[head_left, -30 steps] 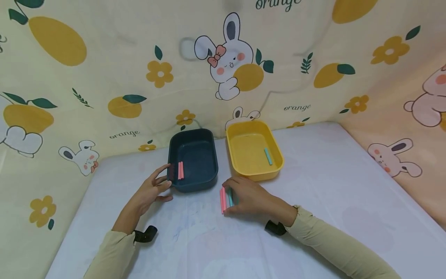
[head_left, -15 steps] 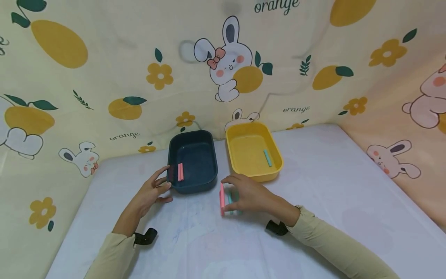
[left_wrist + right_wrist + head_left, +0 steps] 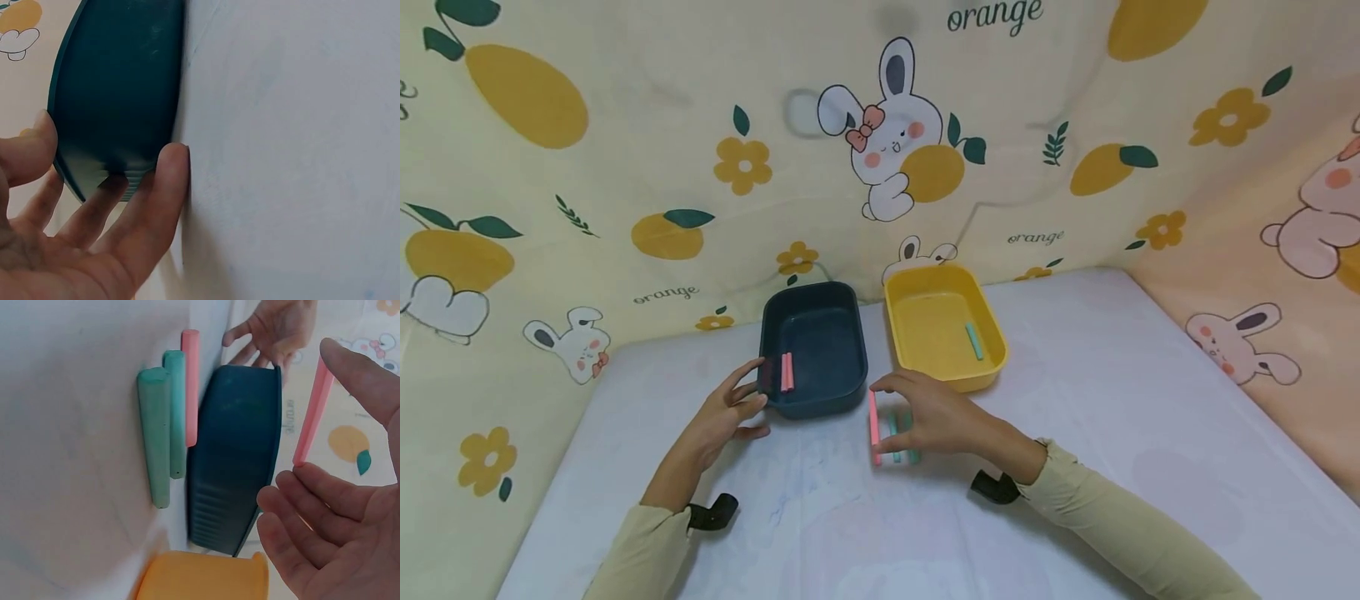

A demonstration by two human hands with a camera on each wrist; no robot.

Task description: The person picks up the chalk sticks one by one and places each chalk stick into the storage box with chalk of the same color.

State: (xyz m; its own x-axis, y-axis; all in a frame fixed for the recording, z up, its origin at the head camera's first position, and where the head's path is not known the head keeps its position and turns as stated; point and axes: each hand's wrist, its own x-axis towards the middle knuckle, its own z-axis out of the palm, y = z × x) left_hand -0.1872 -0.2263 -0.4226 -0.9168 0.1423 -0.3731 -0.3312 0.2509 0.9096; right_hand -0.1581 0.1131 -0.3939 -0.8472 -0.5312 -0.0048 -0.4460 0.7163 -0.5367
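Note:
Between thumb and fingertips, my right hand [image 3: 943, 417] pinches a pink chalk stick [image 3: 314, 412] by its two ends, raised above the table. Below it on the tabletop lie another pink chalk stick [image 3: 191, 387] and two green chalk sticks [image 3: 174, 415], side by side. My left hand [image 3: 722, 417] holds the near left corner of a dark blue bin [image 3: 835, 354], thumb and fingers on its outside and rim. Two pink chalk sticks [image 3: 787, 372] lie inside that bin. A yellow bin [image 3: 917, 333], to its right, contains one green chalk stick [image 3: 974, 342].
Both bins stand at the back of the white-covered table [image 3: 820, 517], close to a cloth wall [image 3: 760, 100] printed with rabbits and oranges. Black straps with camera mounts [image 3: 713, 512] sit at both wrists.
My right hand has lifted one pink chalk stick up off the table, away from the other pink one. The left hand stays at the dark blue bin.

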